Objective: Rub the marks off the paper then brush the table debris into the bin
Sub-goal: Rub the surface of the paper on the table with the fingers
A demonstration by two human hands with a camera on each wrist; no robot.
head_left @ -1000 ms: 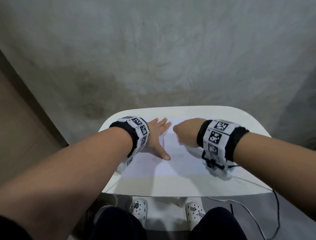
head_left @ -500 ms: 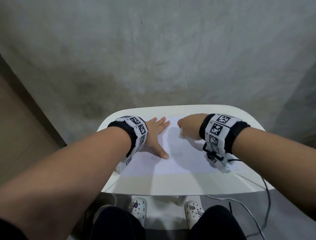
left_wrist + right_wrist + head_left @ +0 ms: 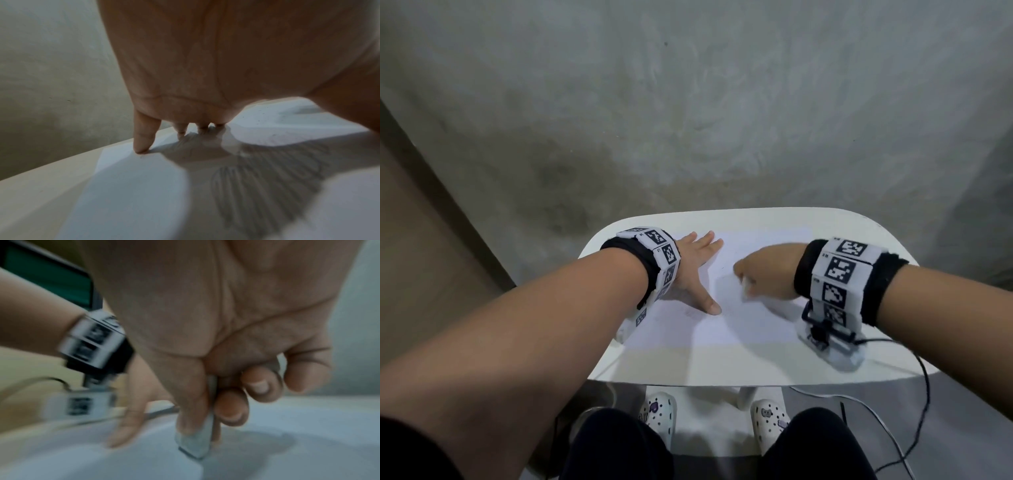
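A white sheet of paper lies on the small white table, with faint pencil marks near its middle. My left hand lies flat on the paper's left part, fingers spread and thumb pressing down; in the left wrist view the fingertips touch the sheet. My right hand pinches a white eraser between thumb and fingers. In the right wrist view the eraser has its lower end on the paper. No bin is in view.
A grey concrete wall stands right behind the table. A black cable runs from the right wrist camera over the table's right edge to the floor. My knees and white clogs sit under the near edge.
My right hand with the eraser has slid back and forth over the paper, now lying further right and nearer me than half a second ago. The left hand stays pressed in place.
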